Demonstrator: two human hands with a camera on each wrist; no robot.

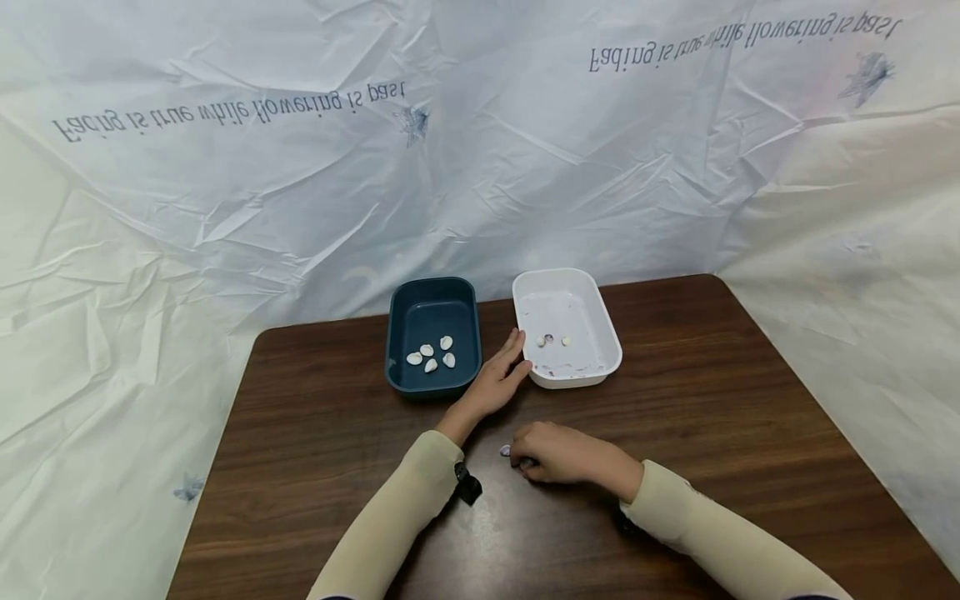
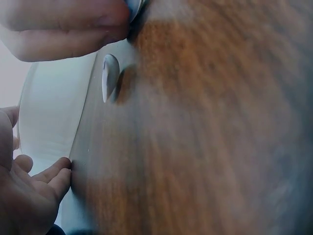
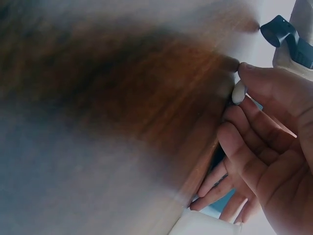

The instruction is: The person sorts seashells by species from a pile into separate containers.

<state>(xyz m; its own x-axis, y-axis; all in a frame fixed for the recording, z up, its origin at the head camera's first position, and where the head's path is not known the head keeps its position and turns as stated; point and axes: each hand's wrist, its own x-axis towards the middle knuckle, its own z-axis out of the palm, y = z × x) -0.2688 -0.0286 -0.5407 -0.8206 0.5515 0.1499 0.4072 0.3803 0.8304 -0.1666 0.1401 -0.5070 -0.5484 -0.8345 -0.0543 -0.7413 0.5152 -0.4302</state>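
My left hand [image 1: 495, 383] lies against the near left side of the white tray [image 1: 609, 337], its fingers extended along the rim. In the left wrist view, its fingertips [image 2: 61, 169] touch the tray's wall. Nearer to me, my right hand [image 1: 557, 452] is low at the tabletop with curled fingers. A small pale seashell [image 3: 238, 93] shows between its thumb and fingers in the right wrist view. Just left of those fingers, another seashell [image 1: 505, 451] with purplish marks lies on the wood; the left wrist view shows this shell [image 2: 110, 77] too.
A dark blue tray [image 1: 395, 333] with several white seashells [image 1: 427, 350] stands left of the white tray. Small shells [image 1: 550, 339] lie inside the white one. The brown wooden table [image 1: 315, 467] meets a white printed sheet [image 1: 480, 167] behind.
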